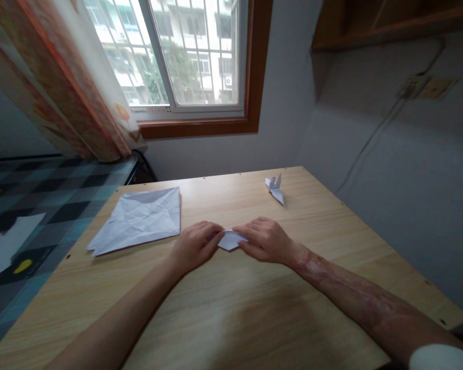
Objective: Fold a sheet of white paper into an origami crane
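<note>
A small folded sheet of white paper (230, 242) lies on the table between my hands, its lower edge coming to a blunt point. My left hand (200, 241) grips its left side, thumb and fingers closed at the edge. From the other side my right hand (263, 239) holds the right edge, fingers along the top and thumb below. The fingers partly cover the paper's upper corners. Beyond my right hand stands a white folded paper crane (275, 188) with raised points.
A stack of creased white paper sheets (146, 216) lies at the left of the wooden table (216, 313). Left of the table is a checked bed cover (61, 177) with white paper scraps (13, 244). A window (193, 56) and patterned curtain (73, 77) are behind.
</note>
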`<action>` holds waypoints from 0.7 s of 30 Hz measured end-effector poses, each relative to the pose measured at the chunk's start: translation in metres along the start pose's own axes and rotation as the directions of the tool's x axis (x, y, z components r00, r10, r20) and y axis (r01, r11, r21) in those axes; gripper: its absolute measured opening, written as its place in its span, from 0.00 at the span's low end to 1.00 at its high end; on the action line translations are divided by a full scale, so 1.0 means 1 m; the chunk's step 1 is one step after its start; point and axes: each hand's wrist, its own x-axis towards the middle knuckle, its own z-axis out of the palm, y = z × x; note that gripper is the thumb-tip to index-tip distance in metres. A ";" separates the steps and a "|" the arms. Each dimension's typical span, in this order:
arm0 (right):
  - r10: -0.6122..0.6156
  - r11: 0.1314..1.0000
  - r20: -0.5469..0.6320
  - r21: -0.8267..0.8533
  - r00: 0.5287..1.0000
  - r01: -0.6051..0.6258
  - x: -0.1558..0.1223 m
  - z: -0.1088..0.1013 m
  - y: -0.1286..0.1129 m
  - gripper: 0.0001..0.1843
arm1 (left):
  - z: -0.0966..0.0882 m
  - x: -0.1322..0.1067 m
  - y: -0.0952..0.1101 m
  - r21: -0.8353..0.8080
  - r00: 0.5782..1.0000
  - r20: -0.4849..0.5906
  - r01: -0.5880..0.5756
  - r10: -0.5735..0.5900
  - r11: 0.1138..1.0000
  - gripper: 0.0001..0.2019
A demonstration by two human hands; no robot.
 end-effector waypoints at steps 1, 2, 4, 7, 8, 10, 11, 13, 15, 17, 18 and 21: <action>-0.019 1.000 -0.014 0.006 1.000 0.019 0.001 -0.001 -0.001 0.25 | 0.000 -0.001 0.000 -0.036 0.998 -0.025 0.052 -0.053 0.998 0.08; -0.037 0.999 -0.030 0.006 0.999 0.037 0.001 -0.002 -0.002 0.29 | 0.000 -0.001 -0.001 -0.076 0.994 -0.041 0.101 -0.104 0.992 0.09; -0.057 0.998 -0.061 -0.002 0.996 0.057 0.002 -0.002 -0.002 0.29 | 0.002 -0.002 -0.001 -0.164 0.979 -0.030 0.194 -0.202 0.967 0.10; -0.025 1.000 -0.099 0.011 0.995 0.027 0.000 0.000 0.002 0.19 | 0.004 -0.001 0.003 -0.291 0.948 0.048 0.316 -0.315 0.903 0.13; -0.002 1.000 -0.112 0.027 0.994 0.005 -0.001 0.001 0.003 0.17 | 0.004 0.000 0.005 -0.326 0.938 0.069 0.343 -0.340 0.881 0.14; 0.050 0.996 -0.138 0.076 0.989 -0.040 -0.003 0.003 0.005 0.14 | 0.004 0.003 0.010 -0.382 0.930 0.087 0.363 -0.358 0.850 0.15; 0.082 0.992 -0.144 0.111 0.986 -0.067 -0.003 0.004 0.006 0.14 | 0.003 0.004 0.012 -0.406 0.931 0.091 0.359 -0.353 0.841 0.16; 0.164 0.970 -0.140 0.204 0.976 -0.134 -0.004 0.007 0.008 0.13 | 0.001 0.007 0.015 -0.452 0.938 0.136 0.346 -0.319 0.822 0.19; 0.262 0.926 -0.109 0.309 0.959 -0.218 -0.003 0.008 0.010 0.12 | -0.001 0.008 0.015 -0.487 0.930 0.226 0.365 -0.289 0.793 0.20; 0.343 0.872 -0.054 0.390 0.938 -0.297 -0.002 0.009 0.011 0.11 | -0.002 0.008 0.013 -0.493 0.907 0.292 0.413 -0.302 0.766 0.21; 0.371 0.850 -0.026 0.413 0.928 -0.328 -0.001 0.009 0.012 0.10 | -0.001 0.008 0.011 -0.485 0.896 0.300 0.438 -0.326 0.757 0.22; 0.415 0.830 0.040 0.394 0.909 -0.396 0.001 0.009 0.014 0.10 | 0.003 0.008 0.008 -0.440 0.879 0.267 0.476 -0.396 0.761 0.20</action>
